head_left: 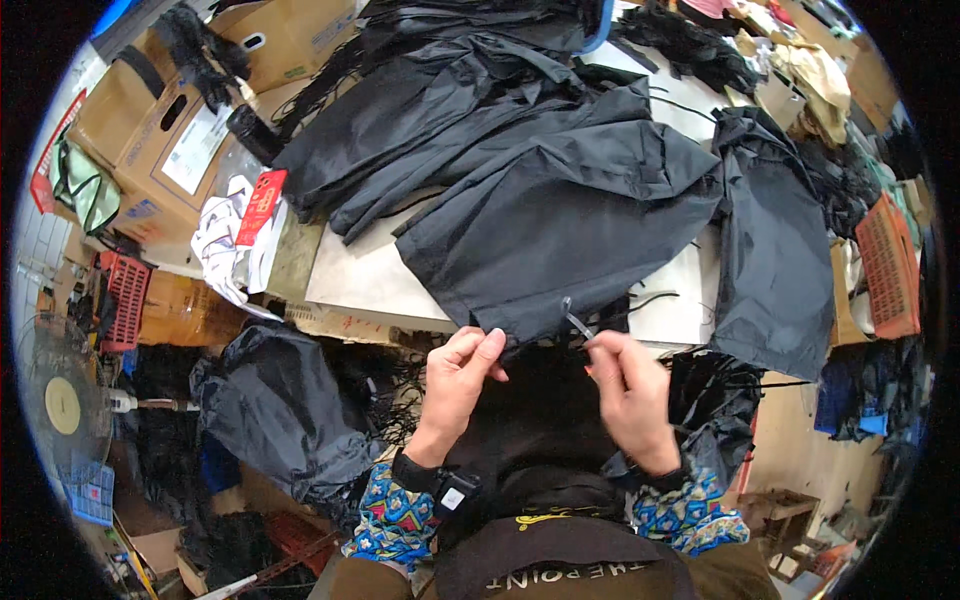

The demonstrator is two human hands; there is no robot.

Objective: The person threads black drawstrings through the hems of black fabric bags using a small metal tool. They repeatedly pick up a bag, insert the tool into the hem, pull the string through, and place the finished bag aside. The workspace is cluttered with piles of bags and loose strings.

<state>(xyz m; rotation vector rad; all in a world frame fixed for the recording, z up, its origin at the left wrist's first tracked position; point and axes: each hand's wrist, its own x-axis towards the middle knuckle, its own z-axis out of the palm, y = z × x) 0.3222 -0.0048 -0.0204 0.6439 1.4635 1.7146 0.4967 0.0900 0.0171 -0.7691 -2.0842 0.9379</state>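
Black, thin, shiny fabric (570, 210), seemingly part of a garment, lies creased over the white work surface, its near edge hanging toward me. My left hand (460, 380) pinches that near edge at its left corner between thumb and fingers. To the right, my right hand (632, 395) is closed around a slim, small, shiny piece (575, 318) with a rounded, clear-looking tip. Its tip points up and left, in front of the fabric edge; I cannot tell whether they touch. The piece's exact kind is too small to make out.
More black fabric is heaped behind, and another black piece (770, 250) hangs over the right edge. White cords with a red card (262, 208) lie left, beside cardboard boxes (150, 140). A fan (65, 403) stands far left. Red baskets (888, 265) flank the table.
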